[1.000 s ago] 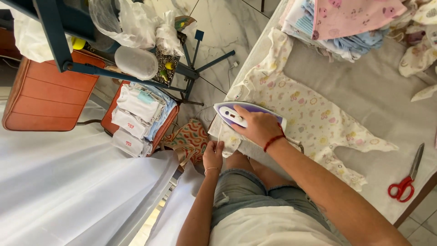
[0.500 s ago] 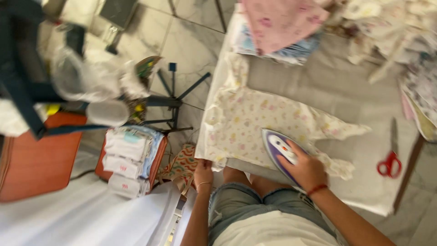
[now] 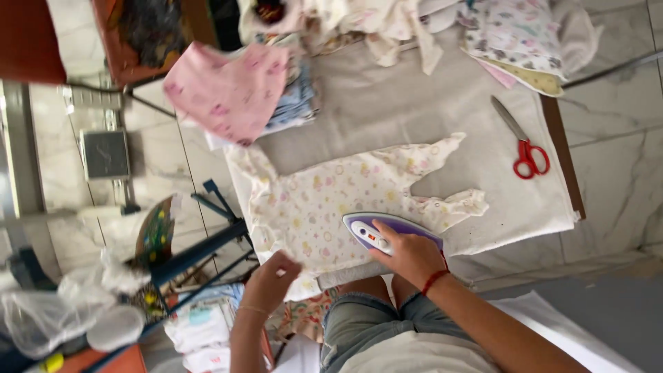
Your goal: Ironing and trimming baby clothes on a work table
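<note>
On the left, my left hand (image 3: 271,280) pinches the near hem of the baby garment (image 3: 331,200) with a narrow grip, fingers closed on the cloth at the edge of the surface (image 3: 442,103). If I pull too hard there, I judge the thin fabric will bunch ahead of the iron and a crease could get pressed in; if I let go, the hem may slide off the edge, since part of it already hangs over. My fingertips sit near the soleplate, so a careless push leftward could burn them.

In the middle, my right hand (image 3: 412,254) is wrapped around the handle of the purple and white iron (image 3: 387,231), which rests flat on the garment's lower part, near one leg. Leaving it in one place could scorch the cloth.

The garment lies spread on the grey padded surface, cream with small pastel rings and spots, legs pointing right, one cuff crumpled. Red-handled scissors (image 3: 523,146) lie well apart on the right
</note>
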